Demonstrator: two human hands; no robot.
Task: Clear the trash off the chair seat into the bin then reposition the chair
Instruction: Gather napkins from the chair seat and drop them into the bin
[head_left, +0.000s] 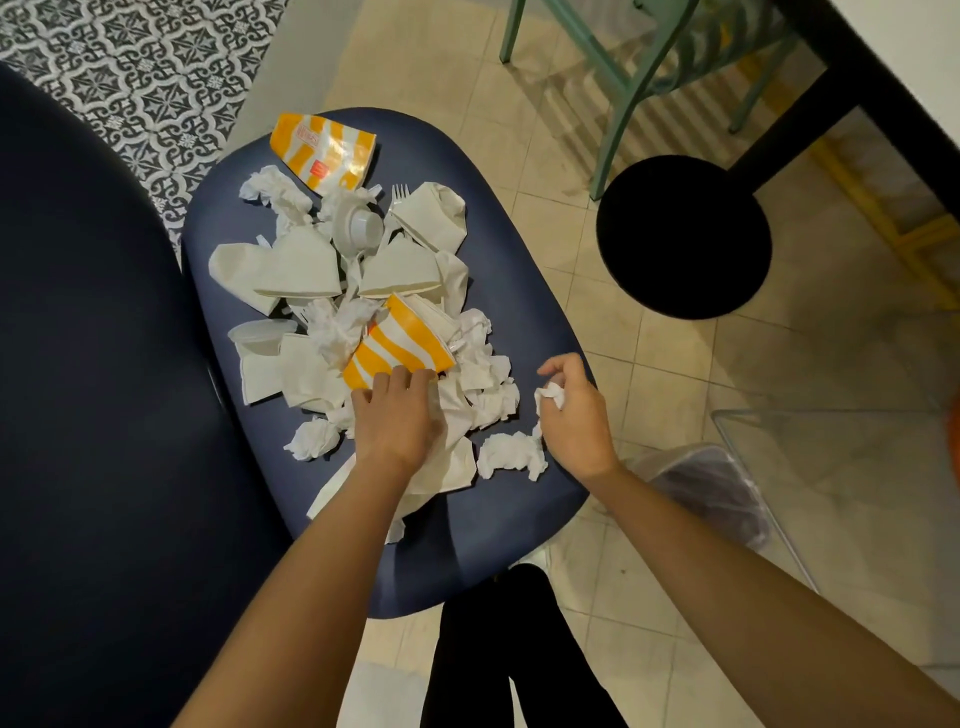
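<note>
Mostly, trash (301, 265) lies under left hand (397, 415); right hand (576, 415) pinches some.

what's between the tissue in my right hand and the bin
Nothing visible does. The right hand grips the crumpled tissue at the chair seat edge; the bin stands on the floor just beside that edge.

Navy chair seat (519, 291); orange-striped cup (400, 345)
</note>
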